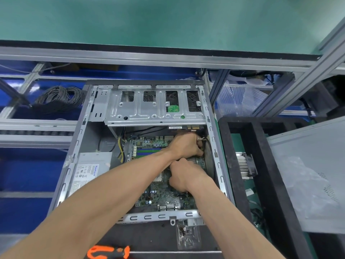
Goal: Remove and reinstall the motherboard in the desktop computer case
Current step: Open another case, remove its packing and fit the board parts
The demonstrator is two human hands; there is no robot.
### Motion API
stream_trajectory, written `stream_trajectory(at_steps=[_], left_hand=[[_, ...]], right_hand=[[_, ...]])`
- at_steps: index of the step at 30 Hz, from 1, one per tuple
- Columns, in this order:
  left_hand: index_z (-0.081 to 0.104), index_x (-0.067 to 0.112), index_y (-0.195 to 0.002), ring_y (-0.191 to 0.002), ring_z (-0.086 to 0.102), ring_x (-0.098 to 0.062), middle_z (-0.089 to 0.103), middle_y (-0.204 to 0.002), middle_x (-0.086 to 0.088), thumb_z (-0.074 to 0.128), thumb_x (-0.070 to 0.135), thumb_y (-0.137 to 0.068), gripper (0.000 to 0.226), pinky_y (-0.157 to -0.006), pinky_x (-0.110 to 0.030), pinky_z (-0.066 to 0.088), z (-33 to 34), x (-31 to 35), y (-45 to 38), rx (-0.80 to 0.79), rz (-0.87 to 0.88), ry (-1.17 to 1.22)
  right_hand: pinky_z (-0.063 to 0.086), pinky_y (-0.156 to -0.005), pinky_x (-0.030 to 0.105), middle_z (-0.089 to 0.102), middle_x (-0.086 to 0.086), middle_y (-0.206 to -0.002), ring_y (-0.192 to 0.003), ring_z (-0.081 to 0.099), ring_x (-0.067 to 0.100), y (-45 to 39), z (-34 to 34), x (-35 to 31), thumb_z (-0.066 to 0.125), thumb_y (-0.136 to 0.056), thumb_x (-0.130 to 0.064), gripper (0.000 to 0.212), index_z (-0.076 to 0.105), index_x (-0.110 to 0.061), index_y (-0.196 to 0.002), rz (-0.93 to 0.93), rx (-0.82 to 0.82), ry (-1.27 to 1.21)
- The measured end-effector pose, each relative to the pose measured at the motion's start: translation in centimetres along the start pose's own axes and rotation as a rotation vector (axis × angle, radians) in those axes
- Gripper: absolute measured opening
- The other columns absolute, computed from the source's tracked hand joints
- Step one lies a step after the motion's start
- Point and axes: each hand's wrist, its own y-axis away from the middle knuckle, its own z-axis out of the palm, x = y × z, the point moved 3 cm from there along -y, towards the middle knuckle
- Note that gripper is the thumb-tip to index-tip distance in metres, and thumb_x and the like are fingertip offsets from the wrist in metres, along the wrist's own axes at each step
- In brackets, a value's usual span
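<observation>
Motherboard (160, 197) lies flat inside the open desktop case (78, 144), green, with blue and green memory slots (147, 152) toward its far left part. Both hands reach into the case's right side above the board. The left hand (184, 146) is farther in, near the case's right wall, its fingers curled around small cables with a white connector (200, 138) at that edge. The right hand (183, 174) sits just in front of it, fingers curled downward toward the board; whether they pinch anything I cannot tell, since the hand hides them. A grey power supply (89, 171) with a label occupies the case's left side, and yellow and black wires (121, 146) run between it and the board. A metal drive cage (149, 107) spans the far end. In front of the case, a clear bag of screws (187, 236) lies on the dark tabletop (149, 234), and an orange-and-black screwdriver handle (108, 252) rests at the near edge. A finned heatsink (244, 167) sits to the right of the case.
</observation>
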Motion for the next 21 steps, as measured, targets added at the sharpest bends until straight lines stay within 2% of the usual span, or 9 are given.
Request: stream_trajectory(at_steps=[2,6,11,15,17,21], left_hand=[[0.060,0.029,-0.072,-0.069,0.059,-0.013,0.063,-0.071,0.012,0.081,0.031,-0.072,0.020,-0.059,-0.023,0.042,0.07,0.01,0.06,-0.001,0.000,-0.001],[0.069,0.023,-0.084,-0.086,0.065,-0.016,0.073,-0.094,0.005,0.080,0.033,-0.070,0.020,-0.064,-0.021,0.043,-0.28,0.02,0.00,-0.001,-0.036,0.001],[0.064,0.029,-0.075,-0.079,0.066,-0.016,0.070,-0.080,0.008,0.081,0.031,-0.072,0.018,-0.065,-0.025,0.047,-0.13,0.44,0.47,0.030,0.007,-0.013],[0.063,0.029,-0.073,-0.086,0.065,-0.014,0.072,-0.092,0.007,0.081,0.033,-0.071,0.018,-0.071,-0.025,0.048,-0.32,0.27,0.20,0.008,-0.026,-0.003],[0.058,0.031,-0.067,-0.082,0.062,-0.014,0.071,-0.089,0.008,0.081,0.034,-0.070,0.024,-0.065,-0.023,0.044,-0.39,0.32,0.09,0.005,-0.026,-0.013],[0.056,0.032,-0.068,-0.079,0.064,-0.015,0.068,-0.081,0.010,0.081,0.034,-0.070,0.025,-0.070,-0.025,0.049,-0.17,0.46,0.21,0.008,-0.012,-0.027]], right_hand=[[0.043,-0.074,0.038,0.064,0.014,-0.116,-0.105,0.062,0.036,0.02,0.00,-0.01,0.050,-0.093,-0.014,0.025,0.058,-0.008,-0.115,-0.002,0.005,0.006],[0.042,-0.073,0.039,0.063,0.014,-0.114,-0.104,0.062,0.035,-0.12,0.00,-0.02,0.049,-0.091,-0.012,0.026,0.056,-0.009,-0.117,-0.004,0.007,0.004],[0.044,-0.075,0.039,0.063,0.014,-0.118,-0.106,0.062,0.035,-0.11,0.22,0.07,0.050,-0.093,-0.013,0.027,0.058,-0.008,-0.118,-0.004,0.008,0.019],[0.040,-0.077,0.039,0.061,0.015,-0.123,-0.112,0.060,0.037,-0.32,0.22,0.13,0.050,-0.093,-0.015,0.031,0.056,-0.009,-0.123,-0.003,0.024,0.025],[0.040,-0.076,0.038,0.062,0.014,-0.120,-0.110,0.061,0.036,-0.34,0.24,0.09,0.050,-0.092,-0.014,0.030,0.056,-0.009,-0.121,-0.005,0.027,0.021],[0.040,-0.076,0.038,0.062,0.014,-0.121,-0.110,0.060,0.036,-0.30,0.29,0.13,0.049,-0.092,-0.014,0.031,0.056,-0.009,-0.122,-0.007,0.026,0.033]])
